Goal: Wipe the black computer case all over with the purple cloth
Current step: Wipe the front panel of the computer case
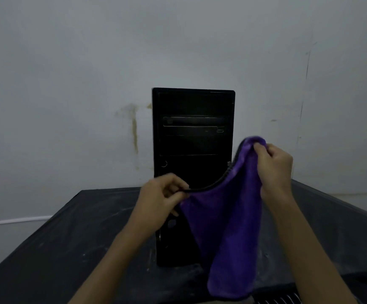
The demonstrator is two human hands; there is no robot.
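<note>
The black computer case [192, 137] stands upright in the middle of a dark table, its front panel with a disc drive slot facing me. The purple cloth [228, 233], edged in black, hangs in front of the lower right part of the case. My left hand [161, 194] pinches the cloth's top edge at the left. My right hand [273, 165] grips the top edge higher up at the right. The cloth droops between the two hands and covers part of the case front. The cloth does not appear pressed against the case.
The dark table [68, 238] is dusty with pale smears. A stained grey wall [90, 73] rises right behind the case. A white cable or strip [15, 220] runs along the wall at the left. A ribbed dark object [279, 298] shows at the bottom edge.
</note>
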